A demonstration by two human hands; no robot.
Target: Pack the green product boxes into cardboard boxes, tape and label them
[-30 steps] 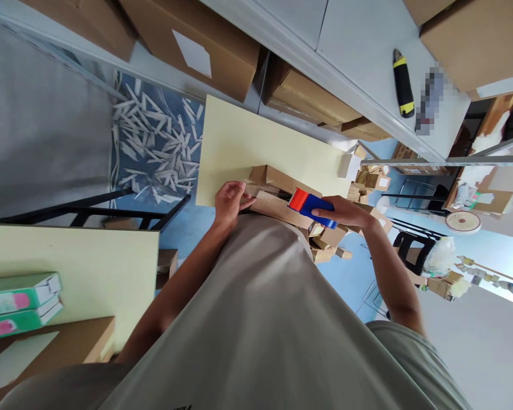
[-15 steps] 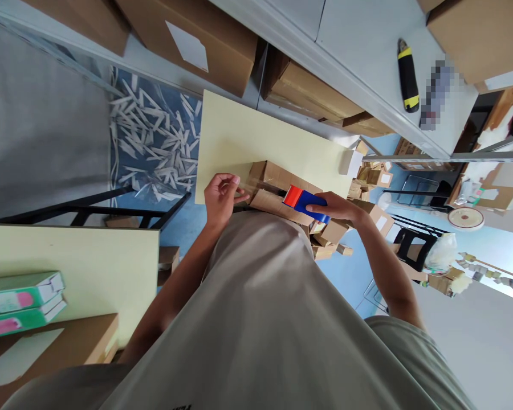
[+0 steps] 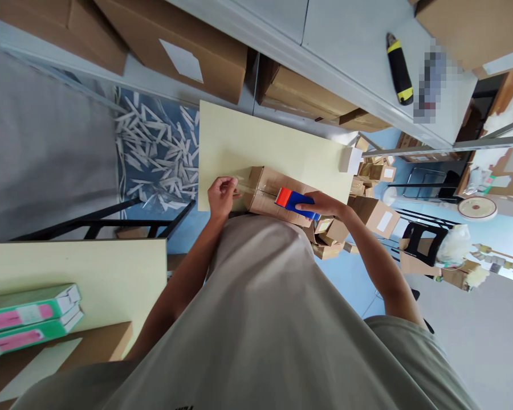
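Observation:
A small cardboard box [image 3: 265,185] lies on a pale yellow tabletop [image 3: 239,142], close to my body. My right hand [image 3: 325,205] is wrapped round a blue and red tape dispenser [image 3: 293,202] that rests on the box's near right part. My left hand [image 3: 222,193] is at the box's left end, its fingers pinched on a strip of clear tape [image 3: 241,185] that stretches over the box. My grey shirt hides the table's near edge.
Large cardboard boxes [image 3: 171,45] stand on grey shelving behind the table. A yellow and black utility knife [image 3: 397,68] lies on the shelf top. White paper strips [image 3: 158,148] litter the floor at left, small boxes [image 3: 367,193] are piled at right, and green and pink cartons [image 3: 29,322] sit on another table.
My left hand has lifted off the box's flap and now pinches tape pulled out to the left. The dispenser has slid a little leftward along the box.

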